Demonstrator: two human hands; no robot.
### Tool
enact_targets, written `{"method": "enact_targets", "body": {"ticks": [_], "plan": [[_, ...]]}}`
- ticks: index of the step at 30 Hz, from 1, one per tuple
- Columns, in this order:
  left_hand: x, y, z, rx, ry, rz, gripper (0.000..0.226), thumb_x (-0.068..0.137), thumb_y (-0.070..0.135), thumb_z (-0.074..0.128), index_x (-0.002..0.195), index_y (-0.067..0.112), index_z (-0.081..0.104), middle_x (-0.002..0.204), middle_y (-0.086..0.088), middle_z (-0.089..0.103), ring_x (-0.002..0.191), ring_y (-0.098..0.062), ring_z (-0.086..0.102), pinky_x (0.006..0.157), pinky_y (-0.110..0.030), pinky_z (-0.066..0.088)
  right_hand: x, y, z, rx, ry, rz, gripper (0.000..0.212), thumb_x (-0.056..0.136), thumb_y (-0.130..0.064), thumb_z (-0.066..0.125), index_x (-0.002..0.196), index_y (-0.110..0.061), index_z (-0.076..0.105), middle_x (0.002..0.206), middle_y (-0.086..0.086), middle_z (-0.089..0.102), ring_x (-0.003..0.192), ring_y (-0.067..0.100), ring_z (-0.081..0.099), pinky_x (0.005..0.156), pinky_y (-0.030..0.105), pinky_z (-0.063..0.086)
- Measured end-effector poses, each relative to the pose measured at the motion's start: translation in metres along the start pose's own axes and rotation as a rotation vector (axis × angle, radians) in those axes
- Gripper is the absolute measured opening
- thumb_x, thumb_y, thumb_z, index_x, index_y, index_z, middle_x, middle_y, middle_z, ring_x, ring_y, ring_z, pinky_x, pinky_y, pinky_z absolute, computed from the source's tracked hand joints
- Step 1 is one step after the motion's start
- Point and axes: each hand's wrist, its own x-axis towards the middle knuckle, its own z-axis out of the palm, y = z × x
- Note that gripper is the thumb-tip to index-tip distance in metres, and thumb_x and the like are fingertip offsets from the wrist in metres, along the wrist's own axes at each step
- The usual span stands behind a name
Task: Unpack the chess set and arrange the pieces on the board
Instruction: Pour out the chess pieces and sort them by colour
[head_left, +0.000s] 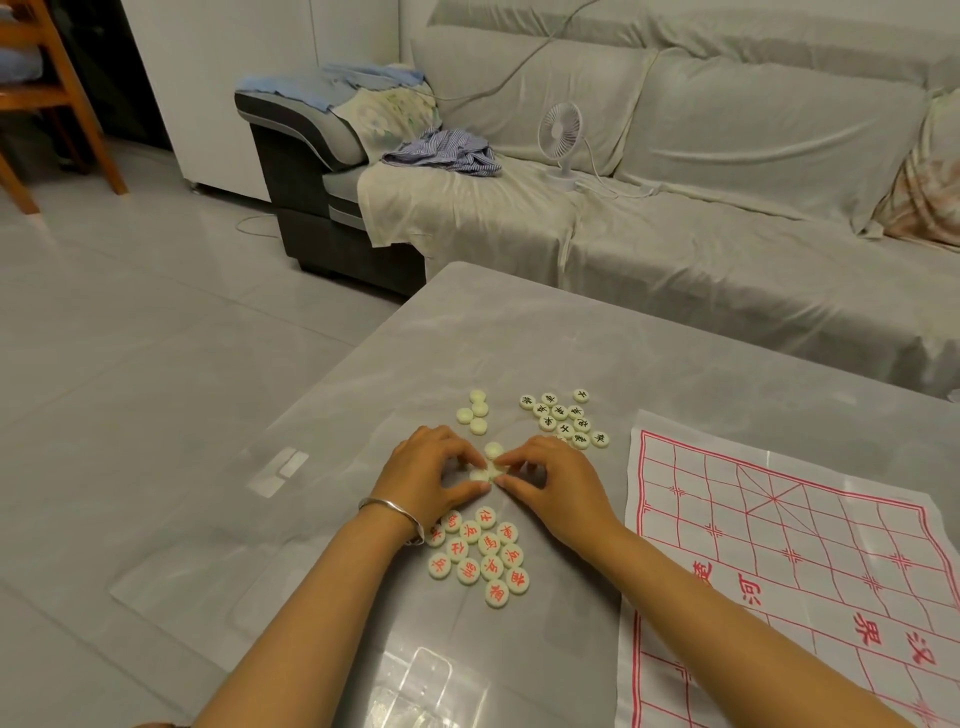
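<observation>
Grey table (675, 364) under everything. Red-lined board (779, 545) spread flat just right of the right hand (553, 480), not touching it. Left hand (428, 475) close beside, fingertips of both meeting over a few face-down pieces (480, 474), curled in and pinching them. Red-lettered pieces (480, 553) bunched face up just behind the left wrist, a couple tucked under it. Black-lettered pieces (566, 420) clustered just beyond the right hand. Four blank-backed pieces (475, 413) just beyond the left knuckles. Silver bracelet (395, 512) round the left wrist.
</observation>
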Motion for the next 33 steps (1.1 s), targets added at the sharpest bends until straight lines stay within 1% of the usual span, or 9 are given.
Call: {"method": "enact_targets", "body": {"ticks": [4,10,13,16,20,23,28,31,33], "plan": [[0.0,-0.003,-0.005,-0.057,-0.045,-0.053,0.015,0.08,0.043,0.065,0.078,0.028,0.067,0.079,0.013,0.054,0.083,-0.009,0.047,0.074,-0.023,0.042,0.0,-0.002,0.002,0.024,-0.044,0.021,0.021,0.086,-0.04,0.062,0.101,-0.026,0.068,0.083,-0.013,0.056,0.075,0.0,0.046,0.065,0.016,0.038],[0.004,-0.005,-0.001,-0.006,0.144,-0.207,0.019,0.079,0.042,0.067,0.075,0.025,0.06,0.077,0.007,0.053,0.08,-0.011,0.044,0.068,-0.024,0.037,0.017,-0.003,0.0,0.136,-0.064,0.177,0.018,0.091,-0.035,0.055,0.081,-0.021,0.061,0.084,-0.001,0.057,0.072,0.005,0.046,0.065,0.021,0.037],[0.007,-0.005,0.002,-0.017,0.195,-0.242,0.021,0.078,0.042,0.068,0.083,0.023,0.06,0.084,0.005,0.056,0.084,-0.013,0.047,0.072,-0.026,0.042,0.018,-0.001,0.001,0.054,-0.052,0.217,0.014,0.089,-0.031,0.058,0.081,-0.02,0.055,0.083,-0.002,0.054,0.071,0.009,0.046,0.063,0.023,0.037],[0.015,-0.005,0.001,-0.092,0.206,-0.241,0.025,0.087,0.04,0.058,0.106,0.024,0.061,0.101,0.003,0.059,0.096,-0.016,0.05,0.083,-0.03,0.043,0.024,-0.004,0.002,0.123,0.037,0.243,0.01,0.086,-0.029,0.062,0.088,-0.022,0.055,0.084,-0.004,0.055,0.07,0.006,0.048,0.062,0.021,0.039],[0.026,-0.011,0.0,-0.018,0.092,-0.244,0.037,0.097,0.032,0.041,0.133,0.029,0.047,0.126,0.001,0.049,0.114,-0.019,0.042,0.095,-0.029,0.032,0.03,-0.01,0.006,0.126,0.016,0.232,0.018,0.081,-0.036,0.068,0.096,-0.026,0.062,0.092,-0.01,0.056,0.075,-0.004,0.048,0.065,0.013,0.038],[0.029,-0.015,-0.001,0.025,0.024,-0.223,0.036,0.097,0.03,0.041,0.132,0.034,0.047,0.124,0.003,0.045,0.115,-0.017,0.039,0.09,-0.024,0.027,0.032,-0.01,0.01,0.13,0.007,0.246,0.019,0.077,-0.033,0.073,0.091,-0.024,0.066,0.092,-0.009,0.06,0.075,-0.005,0.049,0.063,0.011,0.036],[0.031,-0.016,-0.003,0.001,0.036,-0.216,0.032,0.091,0.035,0.051,0.124,0.037,0.052,0.115,0.004,0.047,0.11,-0.016,0.043,0.089,-0.024,0.031,0.034,-0.012,0.005,0.205,-0.039,0.301,0.008,0.076,-0.017,0.071,0.083,-0.021,0.071,0.081,-0.01,0.065,0.065,-0.001,0.052,0.063,0.017,0.04],[0.034,-0.015,-0.002,0.045,0.035,-0.222,0.036,0.092,0.034,0.05,0.128,0.036,0.049,0.115,0.002,0.047,0.11,-0.017,0.044,0.09,-0.026,0.032,0.032,-0.014,0.001,0.155,-0.074,0.285,0.016,0.076,-0.011,0.065,0.088,-0.021,0.071,0.078,-0.012,0.062,0.063,0.001,0.052,0.062,0.015,0.042],[0.037,-0.012,0.0,0.057,0.064,-0.229,0.031,0.09,0.037,0.054,0.12,0.036,0.055,0.111,0.003,0.048,0.107,-0.017,0.045,0.087,-0.025,0.032,0.031,-0.013,0.0,0.12,-0.061,0.256,0.017,0.079,-0.015,0.066,0.095,-0.021,0.069,0.081,-0.011,0.062,0.068,0.003,0.053,0.064,0.016,0.045]]}}
